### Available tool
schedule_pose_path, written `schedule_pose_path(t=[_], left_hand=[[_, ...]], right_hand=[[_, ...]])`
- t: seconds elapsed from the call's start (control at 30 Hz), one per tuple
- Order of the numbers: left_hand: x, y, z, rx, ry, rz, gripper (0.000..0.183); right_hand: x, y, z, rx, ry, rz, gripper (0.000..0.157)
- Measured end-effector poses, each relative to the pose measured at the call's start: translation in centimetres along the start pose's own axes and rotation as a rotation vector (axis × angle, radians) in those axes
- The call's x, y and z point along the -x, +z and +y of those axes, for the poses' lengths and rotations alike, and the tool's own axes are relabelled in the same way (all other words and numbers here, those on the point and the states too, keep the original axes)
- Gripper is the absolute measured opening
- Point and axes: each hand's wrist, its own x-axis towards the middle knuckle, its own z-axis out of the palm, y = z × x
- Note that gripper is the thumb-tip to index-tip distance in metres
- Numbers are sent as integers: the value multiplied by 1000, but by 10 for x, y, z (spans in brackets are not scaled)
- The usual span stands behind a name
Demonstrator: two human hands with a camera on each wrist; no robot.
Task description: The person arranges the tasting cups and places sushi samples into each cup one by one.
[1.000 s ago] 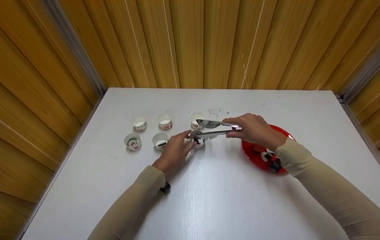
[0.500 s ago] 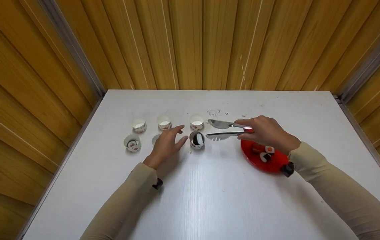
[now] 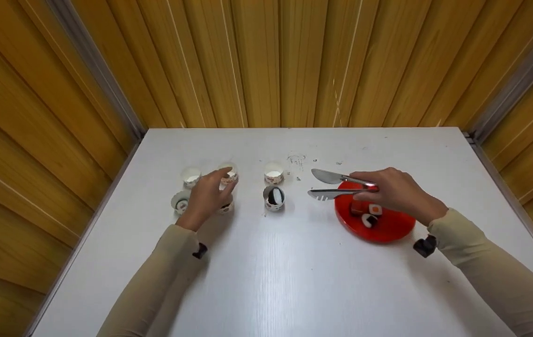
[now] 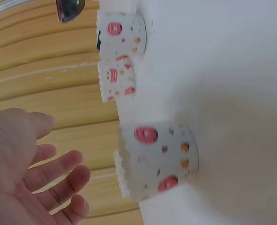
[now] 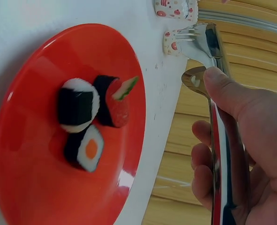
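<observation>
My right hand point(image 3: 395, 192) grips metal tongs point(image 3: 329, 177), their jaws spread with nothing between them. They hang over the left edge of a red plate point(image 3: 390, 231). On the plate, the right wrist view shows a rice ball with a black wrap point(image 5: 75, 108), a sushi roll with an orange centre point(image 5: 89, 149) and a red-topped sushi piece point(image 5: 119, 110). My left hand point(image 3: 205, 196), fingers spread and holding nothing, is above the left paper cups, partly hiding them. In the left wrist view a patterned paper cup point(image 4: 157, 159) stands beside its fingers.
Black-and-white sushi point(image 3: 276, 195) sits in the front right paper cup point(image 3: 274, 207), with another paper cup point(image 3: 273, 175) behind it. A back left cup point(image 3: 191, 177) and a front left cup point(image 3: 179, 201) stand left of my hand. Wood-patterned panels point(image 3: 257, 65) border the white table point(image 3: 275, 271).
The tongs have drawn back right from the front right cup, exposing the sushi in it, and are over the plate's edge. My left hand has moved left, away from that cup.
</observation>
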Motion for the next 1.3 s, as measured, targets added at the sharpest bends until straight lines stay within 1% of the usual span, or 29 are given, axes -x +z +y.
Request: schedule_pose_path(t=[0.17, 0.27, 0.43, 0.5, 0.63, 0.73, 0.83, 0.93, 1.0, 1.13, 1.3], left_hand=[[0, -11, -16, -57, -17, 34, 41], [0, -16, -25, -93, -57, 26, 41], [-2, -24, -39, -114, -132, 12, 45], [-4, -28, -44, -117, -146, 22, 48], [-6, -34, -58, -147, -151, 40, 54], [-7, -38, -68, -183, -174, 35, 56], [-7, -41, -76, -200, -223, 9, 58], [-7, -45, -80, -191, -278, -37, 62], [-8, -47, -82, -174, -312, -72, 65], [-10, -50, -87, -128, -355, -140, 72], [-11, -50, -94, -81, -424, -224, 78]], right_hand=[[13, -3, 8, 10, 27, -3, 62], [21, -5, 12, 15, 44, -5, 63], [30, -6, 19, 20, 65, -12, 63], [33, -6, 21, 13, 74, -11, 62], [38, -5, 24, -7, 104, -15, 61], [42, -5, 26, -17, 118, -22, 60], [46, -4, 28, -15, 118, -25, 60], [51, -3, 31, -16, 119, -22, 62], [54, -3, 34, -18, 123, -22, 62], [61, -3, 36, -16, 126, -14, 63], [66, -4, 39, -17, 121, -11, 62]])
